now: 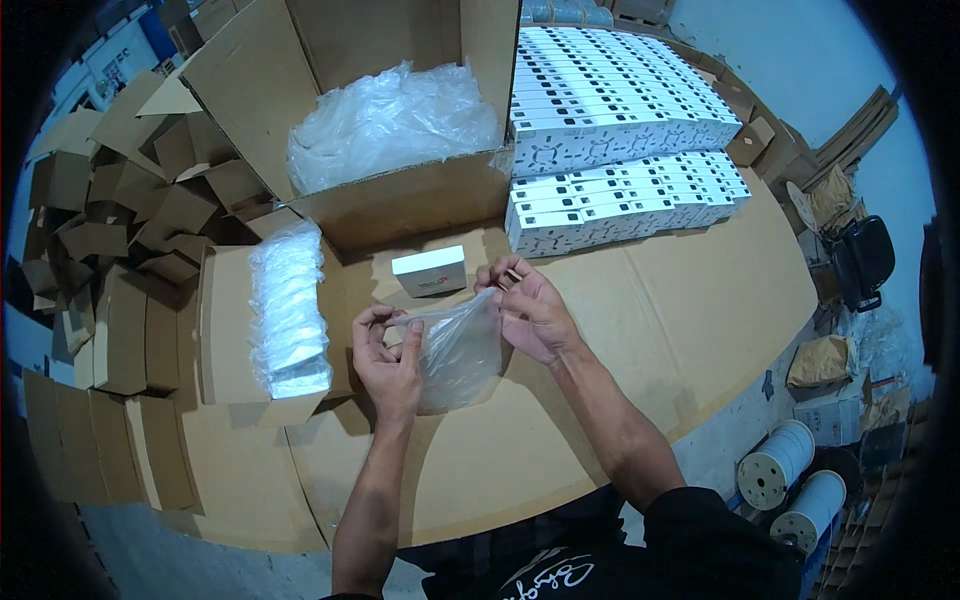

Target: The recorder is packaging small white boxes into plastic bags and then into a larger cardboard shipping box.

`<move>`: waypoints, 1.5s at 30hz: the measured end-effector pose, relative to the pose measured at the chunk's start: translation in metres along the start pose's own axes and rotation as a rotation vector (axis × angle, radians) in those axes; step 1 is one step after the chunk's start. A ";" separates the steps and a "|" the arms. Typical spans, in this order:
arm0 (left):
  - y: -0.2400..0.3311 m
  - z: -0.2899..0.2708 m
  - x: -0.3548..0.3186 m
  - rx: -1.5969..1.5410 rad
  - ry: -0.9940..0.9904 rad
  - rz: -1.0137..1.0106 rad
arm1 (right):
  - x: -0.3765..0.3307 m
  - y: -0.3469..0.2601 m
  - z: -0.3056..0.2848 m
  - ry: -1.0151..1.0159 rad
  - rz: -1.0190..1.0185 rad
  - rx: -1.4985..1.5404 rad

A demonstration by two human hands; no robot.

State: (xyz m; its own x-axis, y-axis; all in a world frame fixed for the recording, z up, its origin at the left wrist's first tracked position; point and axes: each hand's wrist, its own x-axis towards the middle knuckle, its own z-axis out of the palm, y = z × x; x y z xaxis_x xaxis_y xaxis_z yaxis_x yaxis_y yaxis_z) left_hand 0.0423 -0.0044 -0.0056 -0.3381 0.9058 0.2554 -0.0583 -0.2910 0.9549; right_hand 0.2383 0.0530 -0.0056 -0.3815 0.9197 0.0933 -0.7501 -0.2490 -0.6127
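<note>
A clear plastic bag hangs stretched between my two hands over the cardboard-covered table. My left hand pinches one side of its top edge, and my right hand pinches the other corner. Just beyond the bag, a small white box rests on the table, touched by neither hand. To the left of my left hand stands an open carton holding a row of bagged white packs. What lies inside the bag, if anything, cannot be made out.
A large open carton full of loose clear bags stands at the back. Stacked white printed boxes fill the back right. Empty cartons pile up at the left. Cable spools sit on the floor at the right.
</note>
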 end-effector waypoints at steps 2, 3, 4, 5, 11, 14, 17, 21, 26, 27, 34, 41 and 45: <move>0.001 -0.004 0.001 0.000 0.015 -0.018 | 0.000 -0.005 0.019 0.094 0.024 0.036; 0.002 -0.005 0.002 0.035 0.002 -0.011 | 0.000 -0.005 0.025 0.093 0.021 -0.138; 0.003 -0.007 0.002 0.071 -0.012 -0.005 | 0.000 -0.005 0.028 0.092 0.018 -0.312; 0.000 -0.008 0.003 0.069 -0.015 -0.004 | 0.000 -0.005 0.023 0.094 0.015 -0.313; -0.004 -0.008 0.005 -0.108 0.027 -0.086 | 0.002 -0.009 0.000 0.177 0.113 -0.527; -0.003 -0.015 0.007 -0.134 0.056 -0.216 | 0.000 -0.016 0.016 -0.020 -0.262 -0.968; -0.006 -0.015 0.007 -0.142 0.014 -0.285 | -0.003 -0.020 0.030 -0.161 -0.483 -1.482; -0.006 -0.019 0.009 -0.138 -0.097 -0.503 | 0.001 -0.018 0.010 -0.270 -0.570 -1.553; -0.008 -0.025 0.004 -0.085 -0.117 -0.574 | -0.006 -0.006 0.013 0.081 -0.313 -1.151; -0.011 -0.023 0.003 -0.144 -0.093 -0.347 | -0.006 -0.006 0.015 0.121 -0.214 -1.119; 0.002 -0.012 -0.002 0.056 -0.210 -0.181 | -0.007 0.000 0.014 0.083 0.048 -1.122; 0.017 -0.010 0.000 0.142 -0.332 -0.351 | -0.007 -0.008 0.025 0.032 0.180 -1.005; 0.010 -0.008 0.000 0.245 -0.416 -0.343 | 0.001 -0.010 0.005 0.157 -0.048 -0.755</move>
State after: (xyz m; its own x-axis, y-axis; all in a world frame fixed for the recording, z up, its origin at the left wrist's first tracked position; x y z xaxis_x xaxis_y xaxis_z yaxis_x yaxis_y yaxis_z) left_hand 0.0338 -0.0097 0.0028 0.0610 0.9946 -0.0837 0.1359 0.0749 0.9879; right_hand 0.2429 0.0550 0.0041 -0.2345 0.9705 0.0560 -0.1711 0.0155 -0.9851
